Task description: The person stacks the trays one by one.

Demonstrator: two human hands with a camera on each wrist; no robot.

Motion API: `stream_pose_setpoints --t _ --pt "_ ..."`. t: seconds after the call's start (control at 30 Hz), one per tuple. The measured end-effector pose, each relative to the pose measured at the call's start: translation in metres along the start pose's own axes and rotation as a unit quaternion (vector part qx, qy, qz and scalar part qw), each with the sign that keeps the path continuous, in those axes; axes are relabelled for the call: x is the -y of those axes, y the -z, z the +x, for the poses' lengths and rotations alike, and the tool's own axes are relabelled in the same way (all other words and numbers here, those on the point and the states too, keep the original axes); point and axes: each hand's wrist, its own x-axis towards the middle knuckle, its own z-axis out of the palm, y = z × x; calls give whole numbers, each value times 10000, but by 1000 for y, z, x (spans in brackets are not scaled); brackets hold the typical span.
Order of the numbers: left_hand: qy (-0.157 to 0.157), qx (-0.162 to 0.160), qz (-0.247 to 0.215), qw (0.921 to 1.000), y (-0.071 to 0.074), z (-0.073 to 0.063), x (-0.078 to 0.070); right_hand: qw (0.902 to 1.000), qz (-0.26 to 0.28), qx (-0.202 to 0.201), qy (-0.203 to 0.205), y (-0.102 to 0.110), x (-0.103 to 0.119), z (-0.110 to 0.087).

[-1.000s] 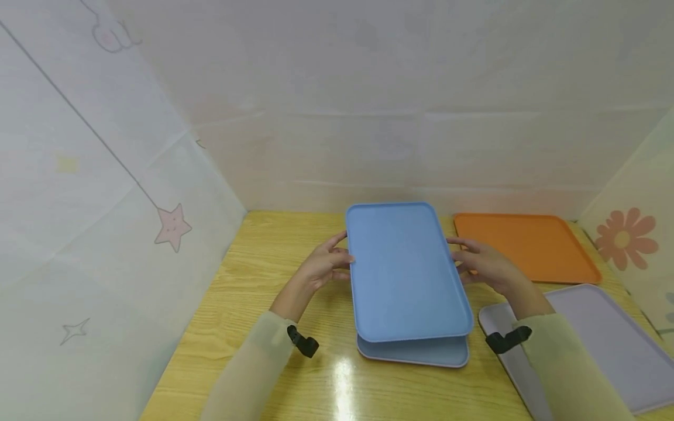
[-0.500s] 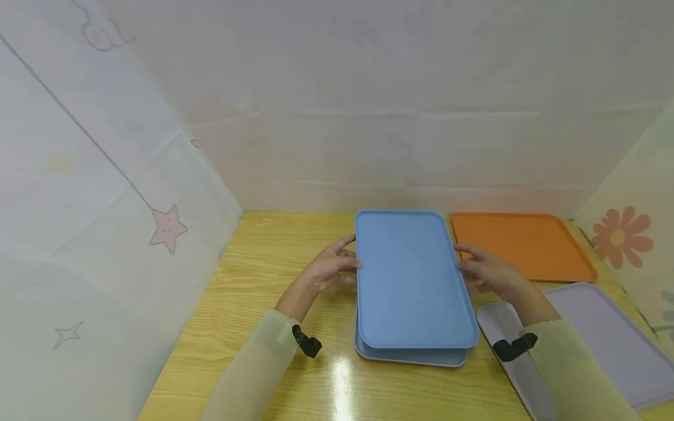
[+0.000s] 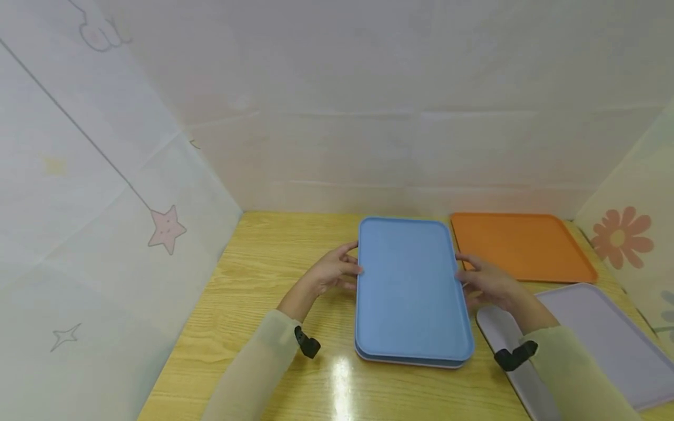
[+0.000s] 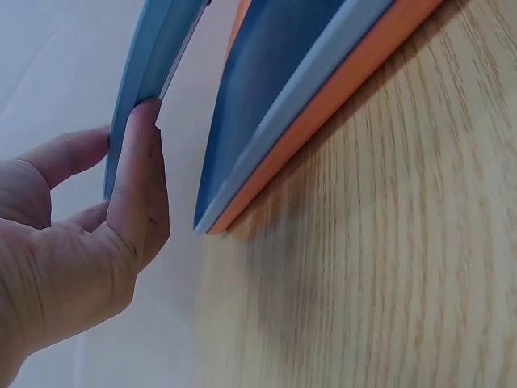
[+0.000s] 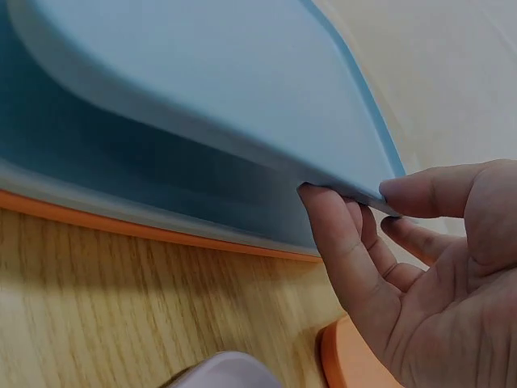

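In the head view, a light blue tray (image 3: pixel 413 286) is held by its two long sides just above a stack. My left hand (image 3: pixel 332 272) pinches the left rim, thumb on top and fingers underneath. On the opposite rim, my right hand (image 3: pixel 489 283) pinches the same way. Beneath lies a bluish tray (image 4: pixel 271 77), resting on an orange tray (image 4: pixel 339 105); both wrist views show a gap between this stack and the held tray. From above, the held tray hides nearly all of the stack, leaving its near edge visible.
Another orange tray (image 3: pixel 526 245) lies flat at the back right of the wooden table (image 3: pixel 274 251). A pale purple tray (image 3: pixel 595 345) lies in front of it, partly under my right forearm. Patterned cloth walls (image 3: pixel 337 146) stand at the back and sides.
Both hands have lowered the light blue tray toward the stack and drawn it slightly nearer. It now covers more of the tray below, and they line up more closely.
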Motion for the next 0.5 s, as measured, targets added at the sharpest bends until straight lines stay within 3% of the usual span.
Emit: stream_pose_setpoints --t 0.5 --pt "117 -197 320 9992 2 7 14 9998 122 -51 -131 -8 -9 3"
